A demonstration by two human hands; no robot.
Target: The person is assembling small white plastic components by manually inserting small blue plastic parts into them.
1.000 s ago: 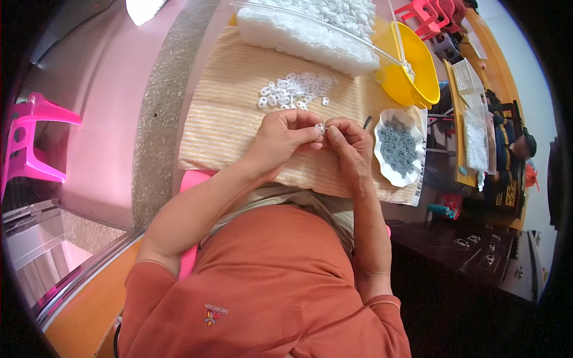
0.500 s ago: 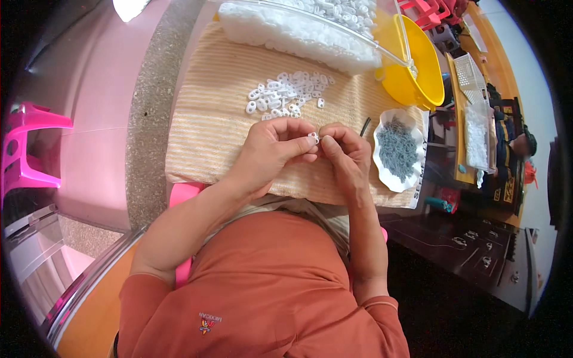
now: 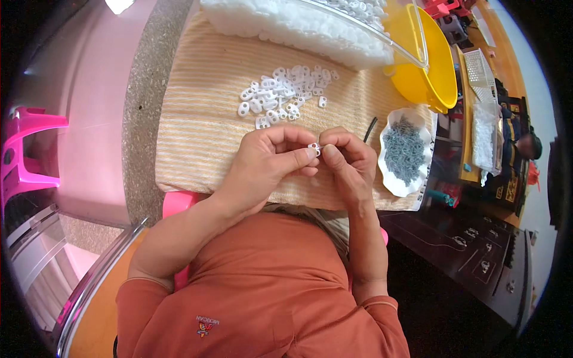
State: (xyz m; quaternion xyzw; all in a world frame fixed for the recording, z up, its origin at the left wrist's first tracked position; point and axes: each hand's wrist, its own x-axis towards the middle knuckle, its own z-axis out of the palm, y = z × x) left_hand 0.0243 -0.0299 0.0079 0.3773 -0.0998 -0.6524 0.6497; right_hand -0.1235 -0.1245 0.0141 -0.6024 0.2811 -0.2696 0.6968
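Thumb and fingers of my left hand [image 3: 262,160] pinch a small white plastic piece with round holes [image 3: 313,148] above the cloth's front part. My right hand [image 3: 351,164] meets it from the right, its thumb and forefinger pressed together at the piece's edge. Whatever those right fingertips grip is too small to name. Beyond my hands lies a loose pile of similar white pieces [image 3: 286,89]. On the right, a white wavy-edged dish [image 3: 397,187] holds a heap of small grey parts [image 3: 406,149]. Between my right hand and the dish lies a thin dark rod [image 3: 370,129].
A striped tan cloth [image 3: 200,119] covers the table. At its far side stands a clear bin [image 3: 352,25] full of white pieces, beside a yellow basin [image 3: 450,74]. A pink stool [image 3: 39,179] is on the floor at left. Farther right is a white basket [image 3: 477,68].
The view has shifted slightly, so the table items sit a little differently in the picture. Both hands still meet at the white piece, which has tilted slightly between the fingertips.
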